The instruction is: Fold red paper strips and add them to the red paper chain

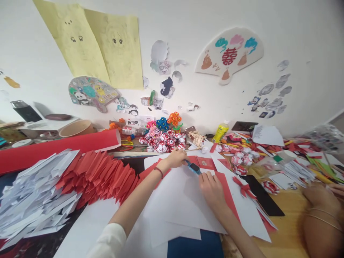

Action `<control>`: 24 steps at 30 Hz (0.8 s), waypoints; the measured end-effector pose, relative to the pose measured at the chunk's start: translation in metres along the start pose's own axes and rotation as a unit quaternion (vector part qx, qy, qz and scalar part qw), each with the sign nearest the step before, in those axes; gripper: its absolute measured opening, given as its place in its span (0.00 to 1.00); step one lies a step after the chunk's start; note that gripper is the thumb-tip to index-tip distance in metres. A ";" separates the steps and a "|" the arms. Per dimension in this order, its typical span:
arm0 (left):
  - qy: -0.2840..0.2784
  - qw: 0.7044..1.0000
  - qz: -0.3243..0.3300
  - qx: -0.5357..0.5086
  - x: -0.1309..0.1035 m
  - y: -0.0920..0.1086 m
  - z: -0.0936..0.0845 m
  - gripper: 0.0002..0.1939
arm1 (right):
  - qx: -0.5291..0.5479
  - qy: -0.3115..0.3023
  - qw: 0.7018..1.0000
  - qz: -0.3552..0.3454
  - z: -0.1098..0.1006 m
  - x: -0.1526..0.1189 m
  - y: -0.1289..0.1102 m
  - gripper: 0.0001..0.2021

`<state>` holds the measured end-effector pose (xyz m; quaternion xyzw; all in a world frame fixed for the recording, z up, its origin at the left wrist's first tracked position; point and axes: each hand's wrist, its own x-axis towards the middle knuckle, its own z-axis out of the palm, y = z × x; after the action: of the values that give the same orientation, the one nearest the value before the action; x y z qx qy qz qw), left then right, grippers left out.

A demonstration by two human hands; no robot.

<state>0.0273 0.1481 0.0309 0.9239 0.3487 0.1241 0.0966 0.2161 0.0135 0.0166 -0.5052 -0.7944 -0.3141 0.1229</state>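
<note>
The left hand (177, 158) and right hand (212, 188), almost closed, pinch the ends of a blue watch (194, 167), likely light, bendy and best held there.

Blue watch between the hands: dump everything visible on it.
The blue watch has a blue casing around a dark, roughly rectangular face; it looks like plastic or rubber. It slants from upper left to lower right, face visible to the camera, above the white paper; whether it touches the paper is unclear. The left hand appears to hold its upper-left end. The right hand has fingertips at the lower-right end, exact contact unclear. Any display is too small to read.
</note>
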 end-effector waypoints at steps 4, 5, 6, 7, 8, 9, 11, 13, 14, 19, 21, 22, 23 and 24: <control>-0.021 0.998 0.038 0.048 -0.004 0.009 0.006 0.09 | -0.010 -0.001 0.997 -0.072 0.003 -0.011 -0.006 0.18; -0.016 0.997 0.041 0.060 -0.008 0.013 0.005 0.10 | -0.002 -0.009 0.998 -0.068 0.003 -0.013 -0.008 0.18; -0.004 0.996 0.040 0.074 -0.014 0.017 0.003 0.11 | 0.009 -0.019 0.998 -0.057 0.001 -0.016 -0.008 0.17; 0.015 0.995 0.034 0.092 -0.022 0.022 0.001 0.13 | 0.021 -0.030 0.999 -0.040 -0.001 -0.017 -0.009 0.16; 0.046 0.990 0.034 0.131 -0.032 0.027 -0.002 0.15 | 0.035 -0.040 0.998 -0.019 -0.005 -0.017 -0.010 0.15; 0.081 0.983 0.014 0.166 -0.044 0.031 -0.005 0.16 | 0.052 -0.045 0.998 0.001 -0.010 -0.016 -0.011 0.13; 0.124 0.966 -0.073 0.214 -0.071 0.040 -0.009 0.14 | 0.094 -0.044 0.994 0.039 -0.020 -0.008 -0.017 0.12; 0.112 0.946 -0.184 0.241 -0.098 0.046 -0.008 0.11 | 0.151 -0.027 0.986 0.072 -0.028 0.009 -0.031 0.12; 0.094 0.935 -0.232 0.249 -0.110 0.049 -0.006 0.12 | 0.186 -0.021 0.979 0.084 -0.029 0.021 -0.040 0.12; 0.028 0.923 -0.276 0.268 -0.144 0.054 0.016 0.12 | 0.337 -0.044 0.932 0.126 -0.004 0.086 -0.096 0.12; 0.019 0.927 -0.268 0.263 -0.147 0.054 0.021 0.12 | 0.372 -0.049 0.914 0.152 0.014 0.101 -0.109 0.13; 0.022 0.925 -0.272 0.263 -0.147 0.054 0.022 0.12 | 0.387 -0.048 0.906 0.165 0.022 0.104 -0.112 0.14; 0.025 0.926 -0.274 0.258 -0.147 0.053 0.023 0.12 | 0.401 -0.046 0.898 0.175 0.030 0.104 -0.114 0.14; 0.033 0.927 -0.277 0.252 -0.147 0.052 0.023 0.12 | 0.412 -0.046 0.892 0.180 0.037 0.103 -0.113 0.15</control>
<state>-0.0400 0.0094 -0.0008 0.7798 0.6136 0.0310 -0.1200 0.0735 0.0785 -0.0018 -0.5576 -0.7525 0.0927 0.3379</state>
